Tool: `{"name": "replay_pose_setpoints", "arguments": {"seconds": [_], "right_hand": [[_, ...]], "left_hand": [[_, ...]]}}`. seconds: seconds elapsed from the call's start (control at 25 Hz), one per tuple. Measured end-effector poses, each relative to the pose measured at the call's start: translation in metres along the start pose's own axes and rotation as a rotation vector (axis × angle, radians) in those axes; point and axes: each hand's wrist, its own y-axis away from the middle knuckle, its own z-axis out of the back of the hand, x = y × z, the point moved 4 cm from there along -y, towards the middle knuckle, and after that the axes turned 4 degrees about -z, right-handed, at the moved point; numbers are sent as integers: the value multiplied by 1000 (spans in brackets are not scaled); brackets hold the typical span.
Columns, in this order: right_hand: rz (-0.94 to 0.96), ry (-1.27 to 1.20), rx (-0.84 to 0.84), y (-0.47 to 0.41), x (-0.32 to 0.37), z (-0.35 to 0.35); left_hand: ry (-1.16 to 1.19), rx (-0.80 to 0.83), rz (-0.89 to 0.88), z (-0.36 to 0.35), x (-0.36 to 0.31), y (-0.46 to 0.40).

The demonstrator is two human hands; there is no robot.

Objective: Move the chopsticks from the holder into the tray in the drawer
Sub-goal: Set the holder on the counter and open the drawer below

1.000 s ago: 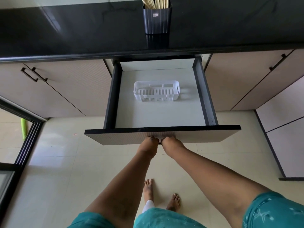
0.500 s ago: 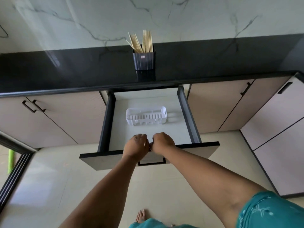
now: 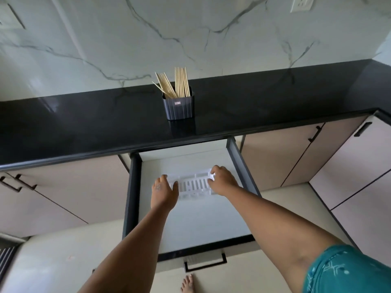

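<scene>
Several pale wooden chopsticks (image 3: 176, 85) stand upright in a dark ribbed holder (image 3: 178, 107) on the black countertop (image 3: 84, 123), right above the open drawer (image 3: 131, 197). A white slotted plastic tray (image 3: 193, 185) lies across the back half of the drawer floor and holds nothing. My left hand (image 3: 164, 190) clasps the tray's left end, thumb laid over the rim. My right hand (image 3: 222, 180) curls its fingers over the tray's right end. Both ends of the tray are hidden under my hands.
The drawer's front panel with its black handle (image 3: 205, 264) juts out toward me over the tiled floor. Beige cabinet doors (image 3: 63, 193) flank the drawer. A marble-patterned wall with a socket (image 3: 300, 4) rises behind the counter. A bare foot (image 3: 187, 284) stands below the drawer.
Both hands left the drawer's front handle, rose over the front edge and reached into the drawer onto the tray's two ends. The view tilted upward.
</scene>
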Motion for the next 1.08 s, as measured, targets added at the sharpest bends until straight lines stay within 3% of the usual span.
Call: {"name": "replay_pose_setpoints", "arguments": {"seconds": [0.32,0.6,1.08], "right_hand": [[-303,33,163,-96,-27,-53],[-406,-34,192,-103,-39,-87],[-401,-93,166,-79,-51,-86]], "left_hand": [[14,266,402,-43,89,-79],[30,273,360,-67,104,-84],[103,190,418,-59,103,-51]]}}
